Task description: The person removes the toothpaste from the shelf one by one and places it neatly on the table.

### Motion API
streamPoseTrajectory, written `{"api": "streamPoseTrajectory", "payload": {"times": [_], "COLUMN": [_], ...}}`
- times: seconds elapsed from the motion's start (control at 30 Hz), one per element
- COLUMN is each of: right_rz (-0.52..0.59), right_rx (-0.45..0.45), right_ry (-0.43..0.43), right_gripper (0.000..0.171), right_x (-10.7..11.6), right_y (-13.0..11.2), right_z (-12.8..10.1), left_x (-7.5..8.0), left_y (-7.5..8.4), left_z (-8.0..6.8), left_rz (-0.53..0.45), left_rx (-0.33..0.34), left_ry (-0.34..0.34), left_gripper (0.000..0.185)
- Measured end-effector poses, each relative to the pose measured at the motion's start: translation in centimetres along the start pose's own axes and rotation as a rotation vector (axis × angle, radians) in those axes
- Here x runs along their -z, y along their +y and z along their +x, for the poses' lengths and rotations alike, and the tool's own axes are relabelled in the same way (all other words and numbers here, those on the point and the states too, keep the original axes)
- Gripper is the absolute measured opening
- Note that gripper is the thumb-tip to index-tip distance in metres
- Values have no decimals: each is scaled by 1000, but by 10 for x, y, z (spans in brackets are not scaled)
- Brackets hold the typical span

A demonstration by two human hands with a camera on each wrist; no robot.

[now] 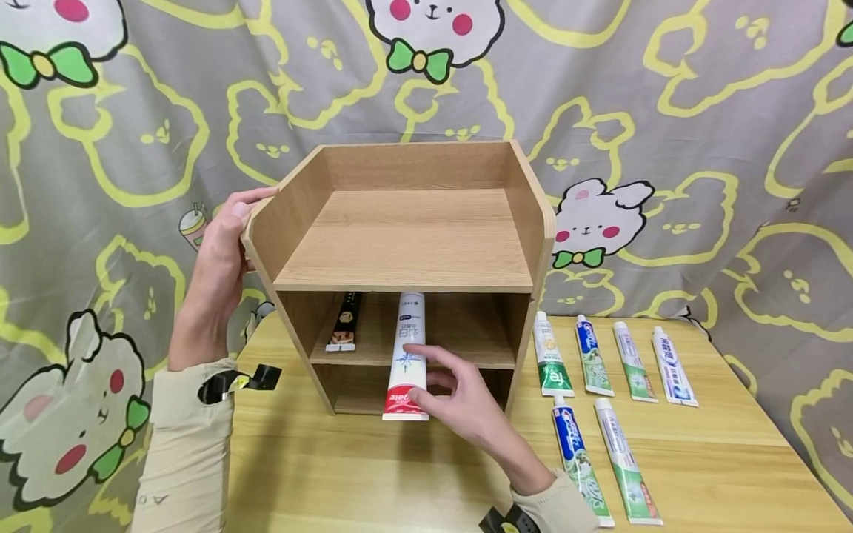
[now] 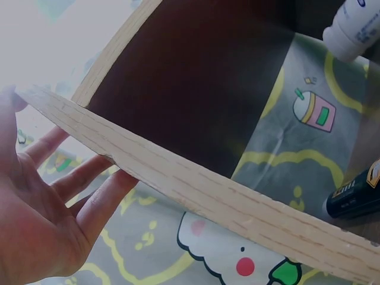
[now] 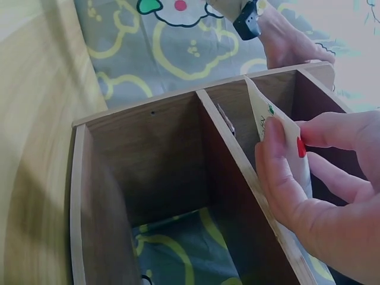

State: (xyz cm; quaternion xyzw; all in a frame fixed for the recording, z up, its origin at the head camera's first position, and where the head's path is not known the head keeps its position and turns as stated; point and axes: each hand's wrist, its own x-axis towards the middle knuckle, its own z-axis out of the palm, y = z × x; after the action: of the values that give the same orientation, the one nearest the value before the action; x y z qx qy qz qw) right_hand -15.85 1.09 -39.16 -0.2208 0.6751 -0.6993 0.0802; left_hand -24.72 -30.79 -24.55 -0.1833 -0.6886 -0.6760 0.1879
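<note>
A wooden shelf unit (image 1: pixel 406 248) stands on the table, open side toward me. My left hand (image 1: pixel 229 229) clasps the top of its left wall, thumb on the edge and fingers on the outside; in the left wrist view the left hand (image 2: pixel 47 196) lies against that panel (image 2: pixel 196 184). My right hand (image 1: pixel 433 377) pinches a white and red toothpaste tube (image 1: pixel 408 348), whose cap end is inside the middle shelf while its tail sticks out at the front. The right wrist view shows the right hand (image 3: pixel 291 136) on the tube's flat tail (image 3: pixel 264 113). A black tube (image 1: pixel 345 322) lies on the same shelf, to the left.
Several toothpaste tubes (image 1: pixel 600 363) lie in two rows on the wooden table (image 1: pixel 720 451), right of the shelf unit. A cartoon-print cloth (image 1: pixel 700 111) hangs behind. The unit's top tray and bottom compartment hold nothing that I can see.
</note>
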Motion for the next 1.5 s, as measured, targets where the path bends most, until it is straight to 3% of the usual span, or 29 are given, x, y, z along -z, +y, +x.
{"api": "streamPoseTrajectory", "payload": {"times": [0.43,0.97,1.27,1.5], "right_rz": [55,30,20,-3], "right_rx": [40,57,93,92], "right_ry": [-34,-58,-68,-45], "right_gripper": [62,57,54,52], "right_x": [2,2,7,13], "right_y": [1,-1,4,2], "right_z": [-15,-34,-43,-51], "left_x": [0,-3,-1,-3], "left_y": [1,6,3,3], "left_z": [2,2,-4,0], "left_rz": [20,23,25,11], "left_rx": [-1,7,25,16], "left_ry": [6,-13,20,10], "left_gripper": [49,50,48,50]}}
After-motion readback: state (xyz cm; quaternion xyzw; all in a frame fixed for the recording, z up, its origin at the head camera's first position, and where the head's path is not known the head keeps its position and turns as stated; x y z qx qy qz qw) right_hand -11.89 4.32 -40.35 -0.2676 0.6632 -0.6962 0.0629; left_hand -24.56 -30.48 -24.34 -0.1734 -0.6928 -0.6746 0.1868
